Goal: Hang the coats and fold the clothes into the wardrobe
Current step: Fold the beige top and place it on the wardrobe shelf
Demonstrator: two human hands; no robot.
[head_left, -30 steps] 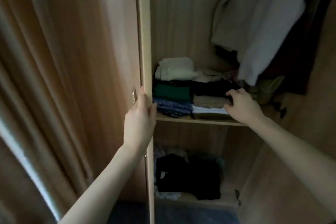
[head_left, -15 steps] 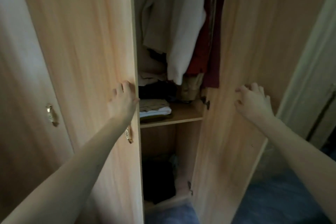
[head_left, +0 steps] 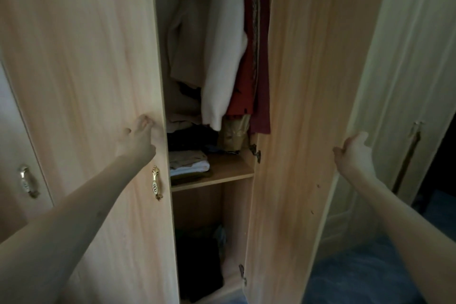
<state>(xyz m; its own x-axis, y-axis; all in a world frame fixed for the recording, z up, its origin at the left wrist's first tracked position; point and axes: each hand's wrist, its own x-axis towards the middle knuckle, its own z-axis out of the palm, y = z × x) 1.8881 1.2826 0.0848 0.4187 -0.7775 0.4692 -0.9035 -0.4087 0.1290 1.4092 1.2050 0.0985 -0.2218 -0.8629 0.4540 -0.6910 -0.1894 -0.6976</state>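
Both doors stood ajar. Left hand (head_left: 138,138) pressed straight fingers on the left door (head_left: 81,81) near its inner edge; right hand (head_left: 354,153) curled round the right door (head_left: 303,106)'s outer edge. Coats (head_left: 222,57) hung above folded clothes (head_left: 188,164) at the shelf (head_left: 232,171)'s left end. Closing well probably meant swinging evenly (sleeves tucked clear).

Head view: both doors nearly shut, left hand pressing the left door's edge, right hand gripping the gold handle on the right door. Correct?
Not quite. In the head view the right hand grips the right door by its outer edge; the gold handle sits on the left door, below the left hand.
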